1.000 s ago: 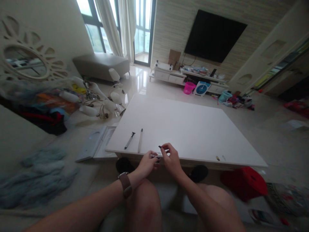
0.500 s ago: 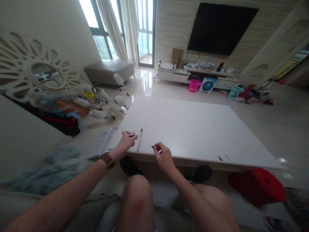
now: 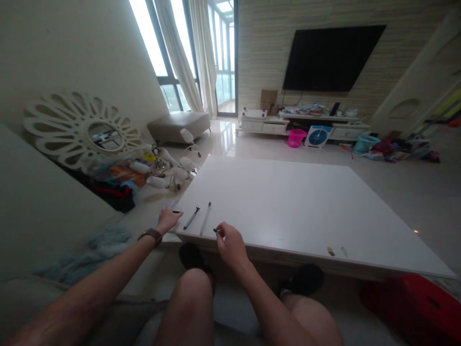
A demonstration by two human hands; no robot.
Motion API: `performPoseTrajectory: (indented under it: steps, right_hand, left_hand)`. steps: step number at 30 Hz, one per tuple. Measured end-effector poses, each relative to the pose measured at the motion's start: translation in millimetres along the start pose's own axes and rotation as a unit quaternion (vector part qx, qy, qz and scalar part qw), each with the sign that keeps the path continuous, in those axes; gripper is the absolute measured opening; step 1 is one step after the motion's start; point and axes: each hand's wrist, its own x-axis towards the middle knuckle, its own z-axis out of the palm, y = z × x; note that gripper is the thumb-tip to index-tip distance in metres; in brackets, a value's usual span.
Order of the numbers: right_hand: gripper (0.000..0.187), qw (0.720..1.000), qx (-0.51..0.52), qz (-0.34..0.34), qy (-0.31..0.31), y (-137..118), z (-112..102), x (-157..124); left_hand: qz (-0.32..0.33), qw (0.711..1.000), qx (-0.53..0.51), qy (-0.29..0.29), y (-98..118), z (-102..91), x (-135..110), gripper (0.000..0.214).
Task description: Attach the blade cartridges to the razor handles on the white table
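My left hand, a brown band on its wrist, is at the table's left edge. Its fingers are closed on a slim black piece, too small to name. Closed in a pinch near the front edge, my right hand holds a short black piece. Between the hands lie a slim grey tool with a shiny metal head and a thin pale stick with a dark tip. Both rest on the white table, apart from my fingers.
A small brown-and-black item and a clear piece lie near the front right edge. A red stool stands at right. Left of the table are a lamp fixture with white shades and a sunburst mirror.
My left hand has moved left, away from the grey tool, which now lies fully visible. My right hand has shifted slightly left and down, still pinching its black piece. The view has tilted up.
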Motion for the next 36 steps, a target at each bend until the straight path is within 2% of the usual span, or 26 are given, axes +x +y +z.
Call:
performPoseTrajectory:
  steps: [3,9,14,17,21,25,28,32,36]
  right_hand:
    - [0.013,1.000,0.002,-0.001,0.001,-2,-2,1]
    - [0.014,1.000,0.008,-0.008,-0.004,-5,-9,0]
    - [0.013,1.000,0.009,-0.009,0.004,-3,-18,2]
    - [0.012,1.000,0.015,-0.009,0.009,-1,-24,5]
    - [0.013,0.999,0.024,-0.006,0.020,0,-29,8]
    - [0.012,0.999,0.031,0.000,0.030,3,-30,7]
    - [0.011,0.998,0.051,0.005,0.041,7,-31,9]
    - [0.011,0.995,0.084,0.013,0.057,14,-33,11]
    - [0.011,0.991,0.107,0.022,0.073,20,-37,12]
  left_hand:
    - [0.008,1.000,0.029,-0.006,4,11.0,16,0.045]
    - [0.008,0.996,0.086,-0.025,17,39.3,46,0.033]
    - [0.011,0.993,0.117,-0.029,17,51.0,52,0.045]
    - [0.021,0.992,0.127,-0.017,22,49.4,47,0.052]
    - [0.062,0.990,0.129,-0.019,39,47.8,29,0.041]
    - [0.112,0.980,0.123,-0.113,58,61.3,-1,0.034]
    - [0.128,0.971,0.129,-0.157,65,76.1,-23,0.037]
    - [0.115,0.968,0.142,-0.175,68,87.6,-37,0.038]
    - [0.084,0.970,0.143,-0.177,71,85.9,-36,0.044]
